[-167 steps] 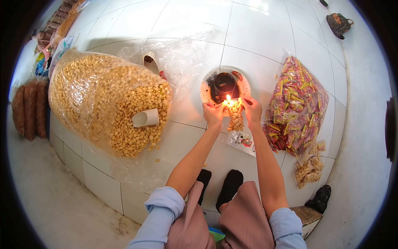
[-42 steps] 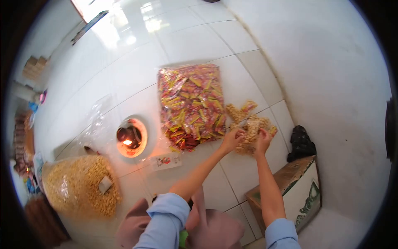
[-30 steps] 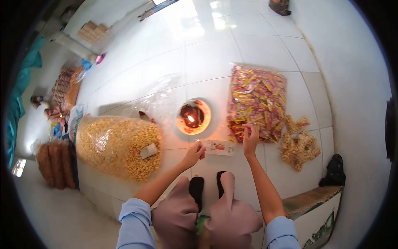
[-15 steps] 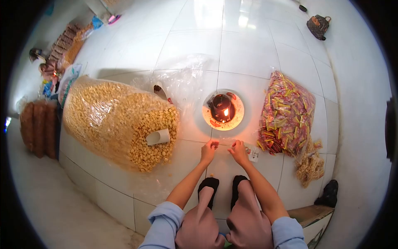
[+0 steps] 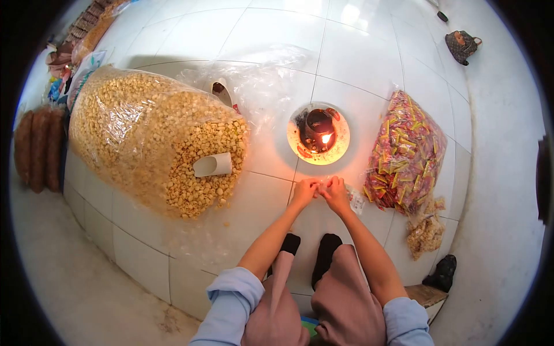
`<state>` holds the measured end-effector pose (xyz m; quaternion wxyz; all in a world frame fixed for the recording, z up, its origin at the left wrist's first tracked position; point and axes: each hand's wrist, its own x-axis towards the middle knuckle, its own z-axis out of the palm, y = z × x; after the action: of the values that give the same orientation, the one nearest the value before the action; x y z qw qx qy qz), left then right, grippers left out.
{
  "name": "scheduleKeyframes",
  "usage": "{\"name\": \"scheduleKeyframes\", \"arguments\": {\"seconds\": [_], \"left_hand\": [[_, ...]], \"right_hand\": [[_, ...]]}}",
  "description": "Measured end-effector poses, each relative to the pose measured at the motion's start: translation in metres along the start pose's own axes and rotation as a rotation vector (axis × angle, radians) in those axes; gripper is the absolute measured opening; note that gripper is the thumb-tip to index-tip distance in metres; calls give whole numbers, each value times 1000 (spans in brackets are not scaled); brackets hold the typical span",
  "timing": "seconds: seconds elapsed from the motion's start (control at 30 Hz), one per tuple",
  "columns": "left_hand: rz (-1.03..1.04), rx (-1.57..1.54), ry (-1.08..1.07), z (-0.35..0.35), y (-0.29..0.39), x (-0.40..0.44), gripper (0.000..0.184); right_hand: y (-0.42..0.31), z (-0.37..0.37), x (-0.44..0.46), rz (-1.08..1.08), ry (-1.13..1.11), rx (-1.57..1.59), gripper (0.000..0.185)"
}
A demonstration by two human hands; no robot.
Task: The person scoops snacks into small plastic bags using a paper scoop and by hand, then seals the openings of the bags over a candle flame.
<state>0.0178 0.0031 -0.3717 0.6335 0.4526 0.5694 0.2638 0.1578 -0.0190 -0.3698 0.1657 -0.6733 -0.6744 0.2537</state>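
Note:
Both my hands are close together over the floor, just in front of a round plate [image 5: 341, 151] with a burning flame [image 5: 326, 138] on it. A dark, pot-like lamp [image 5: 318, 122] stands in the plate beside the flame. My left hand [image 5: 304, 192] is closed in a pinch, and my right hand [image 5: 335, 194] pinches right beside it. Thin clear plastic [image 5: 324, 182] seems to be between their fingertips; its shape is hard to make out. By my right hand lies a clear plastic packet with a printed label [image 5: 355, 202].
At left lies a big clear bag of popcorn-like snacks [image 5: 133, 127], a white scoop [image 5: 213, 165] resting on its spilled contents. At right stands a bag of red and yellow sachets [image 5: 404, 153], with a small snack bag [image 5: 426, 233] below it. Crumpled plastic [image 5: 268, 86] lies behind.
My hands have come together from a small gap until they almost touch. The view has shifted a little, so the bags and plate appear higher in the picture.

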Motion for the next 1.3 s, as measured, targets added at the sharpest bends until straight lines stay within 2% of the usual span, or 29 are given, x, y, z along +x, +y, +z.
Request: {"name": "scheduleKeyframes", "arguments": {"seconds": [0.13,0.2,0.33,0.53,0.6,0.63,0.7,0.83,0.9,0.93,1.0,1.13,1.2,1.3], "left_hand": [[10,163,41,-6,-11,10,18],[94,180,13,-7,-19,16,21],[18,127,-58,-5,-20,18,24],[69,409,122,11,7,-4,26],[65,461,263,15,14,-9,25],[65,461,263,15,16,-11,25],[-69,411,368,12,21,-15,19],[-52,375,306,1,26,-21,11],[121,653,422,3,25,-26,7],[121,653,422,3,23,-26,7],[287,568,493,0,22,-26,7],[258,523,375,-6,18,-25,8],[132,498,322,-4,18,-25,10],[161,457,387,-1,20,-27,12]], "right_hand": [[3,-5,4,-42,-27,156,38],[4,-8,3,-63,-16,210,37],[7,-10,0,-92,-24,328,32],[13,0,-7,-83,-10,556,25],[13,0,-7,-60,1,543,25],[12,0,-6,-39,7,532,25],[8,-3,-7,-17,13,515,24],[0,-2,-7,-29,73,435,21],[-1,3,-7,-69,101,389,20],[0,4,-7,-107,129,338,19],[0,4,-7,-110,120,314,18],[-4,4,-8,-136,149,218,18],[-10,4,-5,-98,165,183,20],[-23,3,-5,-23,183,111,24]]}}
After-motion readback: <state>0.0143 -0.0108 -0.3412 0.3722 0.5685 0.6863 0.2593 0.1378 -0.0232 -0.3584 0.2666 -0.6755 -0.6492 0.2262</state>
